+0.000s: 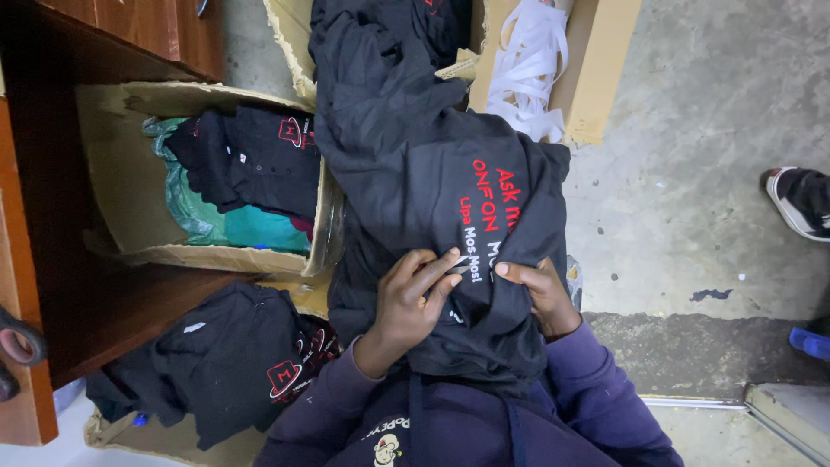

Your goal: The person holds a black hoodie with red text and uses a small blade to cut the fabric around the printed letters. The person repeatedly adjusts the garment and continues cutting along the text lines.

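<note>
The black cotton shirt with red and white print (450, 199) lies on the lap; the left hand (413, 298) and the right hand (540, 294) both pinch its fabric.

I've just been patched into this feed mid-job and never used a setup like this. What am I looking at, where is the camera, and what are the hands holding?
There is no machine here: a person in a purple top works with two bare hands. The single picture comes from a camera worn on the person's head, looking straight down.

The left hand and the right hand both pinch a black shirt with red and white lettering, which lies over the person's lap. Something small and pale shows at the left fingertips; I cannot tell what it is.

To the left, an open cardboard box holds more dark shirts over green plastic. Another pile of black shirts lies nearer. White strips sit in a box at the top. Someone else's shoe shows on the concrete floor.
</note>
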